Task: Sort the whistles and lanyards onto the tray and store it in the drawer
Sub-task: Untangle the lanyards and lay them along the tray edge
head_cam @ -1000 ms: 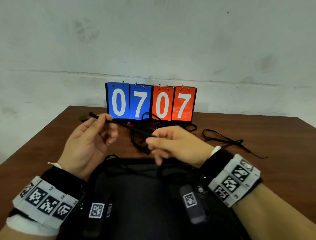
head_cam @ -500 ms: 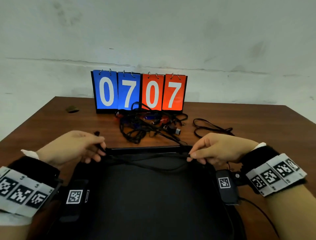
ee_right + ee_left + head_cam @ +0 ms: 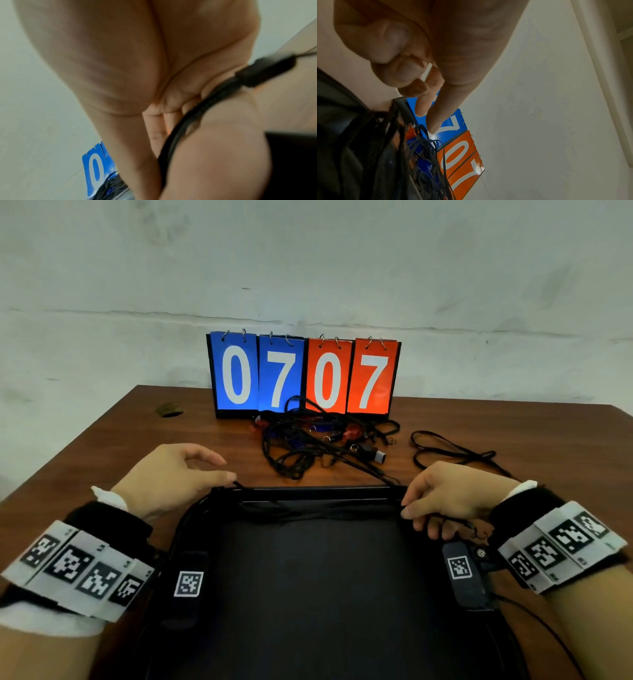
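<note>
While I watch from the head camera, the black tray (image 3: 308, 594) sits on the near middle of the brown table (image 3: 137, 433). One black lanyard (image 3: 318, 510) lies stretched left to right just inside its far rim, a thin flat cord, slightly slack in the middle. The left grip (image 3: 164, 477) hovers at the tray's far left corner. Its thumb and forefinger are straight and apart, the other fingers loosely curled, and it holds nothing. The cord's left end pokes out just beside the forefinger tip; I cannot tell whether they touch. The right grip (image 3: 452, 494) is at the far right corner with its fingers curled downward. In the right wrist view the cord runs across the palm under those fingers, with a thicker black sleeve on it nearer the wrist, so this grip has the lanyard in hand. Beyond the tray, toward the far edge of the table, a tangled heap (image 3: 298, 450) of black cords holds blue and red pieces, and a dark whistle (image 3: 375, 455) with a pale tip lies at its right side. A second loop (image 3: 445, 451) of black cord lies alone, apart from the heap on its right. Behind the heap stands a flip scoreboard (image 3: 303, 374), two blue cards and two orange-red ones, reading 07 07.
</note>
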